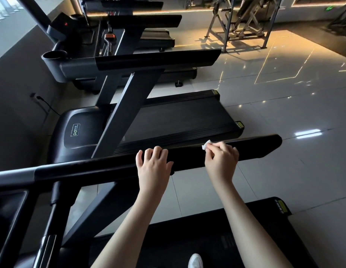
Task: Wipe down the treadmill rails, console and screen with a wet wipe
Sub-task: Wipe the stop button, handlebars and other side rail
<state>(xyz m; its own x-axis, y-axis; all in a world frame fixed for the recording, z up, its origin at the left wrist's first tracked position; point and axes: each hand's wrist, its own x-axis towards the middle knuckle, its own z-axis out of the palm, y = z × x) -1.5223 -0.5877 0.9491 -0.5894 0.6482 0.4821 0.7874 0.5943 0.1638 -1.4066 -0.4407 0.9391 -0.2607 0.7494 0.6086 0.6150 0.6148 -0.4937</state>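
Several treadmills [141, 120], glossy tile floor [284, 93], wipe [206, 145] on rail [255, 149]

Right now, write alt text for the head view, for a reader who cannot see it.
A person's right hand pinches a small white wipe against a black treadmill handrail while the left hand holds the same rail beside it. A second treadmill stands beyond on glossy tiles.
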